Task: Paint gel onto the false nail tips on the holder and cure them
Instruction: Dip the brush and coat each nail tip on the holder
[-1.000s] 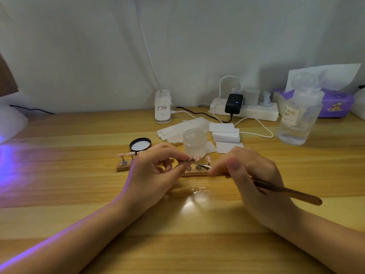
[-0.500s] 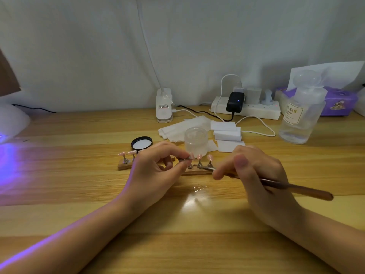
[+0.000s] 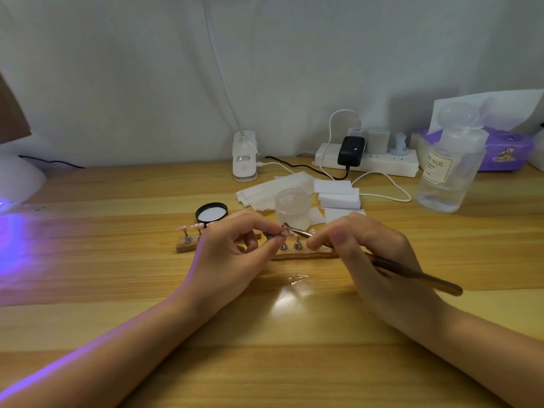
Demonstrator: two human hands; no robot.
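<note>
A wooden nail holder (image 3: 303, 255) lies on the table with metal pegs carrying pale pink false nail tips (image 3: 196, 227). My left hand (image 3: 232, 254) pinches one peg with its nail tip between thumb and forefinger, over the holder's middle. My right hand (image 3: 374, 254) grips a brown-handled gel brush (image 3: 418, 276) like a pen; its metal end reaches left onto the pinched tip. An open frosted gel jar (image 3: 293, 208) stands just behind the hands, its black lid (image 3: 211, 212) to the left. A white curing lamp (image 3: 17, 181) glows purple at the far left edge.
White wipes (image 3: 265, 189) and foam blocks (image 3: 338, 193) lie behind the jar. A clip lamp base (image 3: 245, 156), a power strip (image 3: 382, 164) with chargers and cables, a clear bottle (image 3: 450, 169) and a purple tissue box (image 3: 506, 151) line the back.
My right hand drew the brush back to the right, then brought its end up and left onto the tip that my left hand pinches. The left hand stayed at the holder.
</note>
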